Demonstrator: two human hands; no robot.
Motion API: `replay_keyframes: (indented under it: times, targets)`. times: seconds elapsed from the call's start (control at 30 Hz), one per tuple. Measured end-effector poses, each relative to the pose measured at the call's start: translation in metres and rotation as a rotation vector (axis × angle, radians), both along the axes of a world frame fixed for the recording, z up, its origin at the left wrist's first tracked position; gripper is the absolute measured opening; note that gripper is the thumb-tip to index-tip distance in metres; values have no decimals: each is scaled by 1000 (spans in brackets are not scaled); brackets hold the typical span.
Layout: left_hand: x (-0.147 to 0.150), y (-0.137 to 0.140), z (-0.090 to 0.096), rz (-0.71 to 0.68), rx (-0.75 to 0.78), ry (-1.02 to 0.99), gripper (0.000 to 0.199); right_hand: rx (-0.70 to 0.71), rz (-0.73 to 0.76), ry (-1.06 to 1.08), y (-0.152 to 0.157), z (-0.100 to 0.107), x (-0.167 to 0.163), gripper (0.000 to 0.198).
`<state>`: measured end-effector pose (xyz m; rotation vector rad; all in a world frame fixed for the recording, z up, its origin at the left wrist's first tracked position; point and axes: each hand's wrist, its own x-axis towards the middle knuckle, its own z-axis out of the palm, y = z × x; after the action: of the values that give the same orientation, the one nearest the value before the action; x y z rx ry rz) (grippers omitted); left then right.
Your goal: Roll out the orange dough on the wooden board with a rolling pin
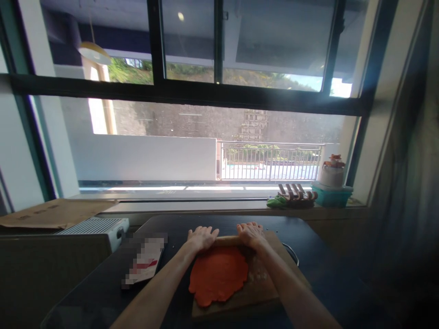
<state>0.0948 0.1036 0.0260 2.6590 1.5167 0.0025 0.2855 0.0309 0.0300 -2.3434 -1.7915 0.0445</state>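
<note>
A wooden rolling pin (pixel 227 241) lies across the far edge of a flattened sheet of orange dough (pixel 218 276). My left hand (pixel 202 237) rests on the pin's left end, fingers stretched forward over it. On the other end lies my right hand (pixel 252 234), its fingers also extended and slightly spread. Both palms press from above and hide the ends of the pin. Under the dough is a wooden board (pixel 265 288), dusted with a pale smear right of the sheet. The dough's near edge is uneven and lobed.
The board sits on a dark table (pixel 103 283). A phone-like flat object (pixel 146 262), partly blurred, lies at left. A metal loop (pixel 291 254) sticks out beyond the board's right side. On the windowsill stand a teal container (pixel 331 195) and a brown-and-white striped item (pixel 297 194).
</note>
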Motion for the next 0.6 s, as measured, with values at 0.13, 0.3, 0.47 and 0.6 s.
replay_keyframes:
  times: [0.13, 0.3, 0.47, 0.6]
  targets:
    - [-5, -20, 2, 17, 42, -17, 56, 50, 8, -36, -22, -3, -8, 48]
    - [-4, -28, 6, 48, 48, -26, 59, 51, 17, -52, -27, -2, -10, 49]
    - [4, -8, 8, 88, -1, -16, 56, -2, 18, -14, -1, 2, -2, 53]
    - [7, 8, 6, 103, -36, -19, 58, -29, 1, 7, 15, 3, 3, 53]
